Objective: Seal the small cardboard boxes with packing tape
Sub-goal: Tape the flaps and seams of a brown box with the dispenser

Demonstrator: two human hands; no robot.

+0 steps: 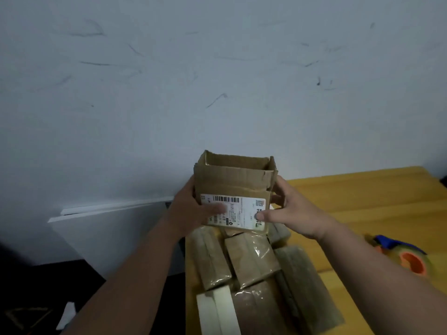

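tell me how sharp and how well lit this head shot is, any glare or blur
Head view: dim, bluish light; soft throughout, so the white shipping label on the open brown cardboard box is unreadable. Glare streaks the clear-taped brown parcels. The orange-cored tape dispenser at the right edge is smeared. Wide-angle bending shows at the yellow tabletop.

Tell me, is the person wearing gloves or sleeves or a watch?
No gloves: the left hand and right hand are both bare. No sleeves show either; both forearms are uncovered as far as the picture's bottom edge. No watch, bracelet or ring can be seen on the wrists or fingers.
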